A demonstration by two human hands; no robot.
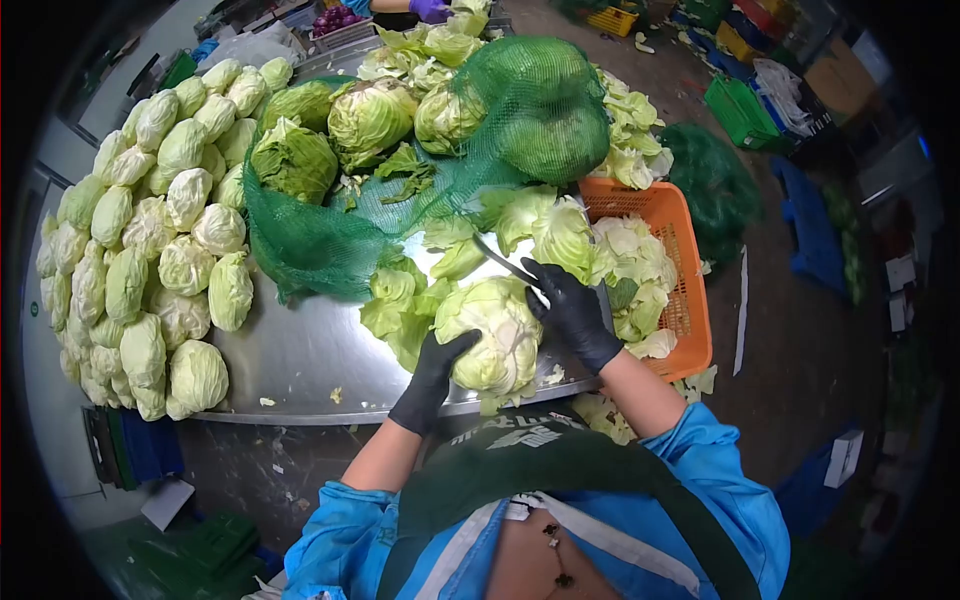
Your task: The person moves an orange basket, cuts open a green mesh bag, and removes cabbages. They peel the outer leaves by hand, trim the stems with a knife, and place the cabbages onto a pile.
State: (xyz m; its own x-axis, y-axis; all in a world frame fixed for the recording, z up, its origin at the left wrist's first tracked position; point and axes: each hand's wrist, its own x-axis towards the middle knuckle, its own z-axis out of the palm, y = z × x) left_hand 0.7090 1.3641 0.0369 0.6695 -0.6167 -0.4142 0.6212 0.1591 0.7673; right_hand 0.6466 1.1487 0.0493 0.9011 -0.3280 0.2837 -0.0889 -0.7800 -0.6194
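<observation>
A pale green cabbage (492,336) rests near the front edge of the metal table (290,350). My left hand (437,372), in a black glove, holds its left side. A knife (505,262) is gripped in my gloved right hand (570,310), its blade pointing up and left above the cabbage. The fingers of that hand are also close to the cabbage's upper right. Loose outer leaves (400,305) lie left of the cabbage, and more leaves (545,230) lie behind it. Farther back, a green net bag (325,240) spreads over the table beside several untrimmed cabbages (370,122).
Many trimmed cabbages (185,262) are piled on the left. An orange crate (685,290) with leaves stands at the right, near netting (710,185) on the floor. Netted cabbages (555,110) sit at the back. Another person's purple-gloved hand (430,10) shows at the top.
</observation>
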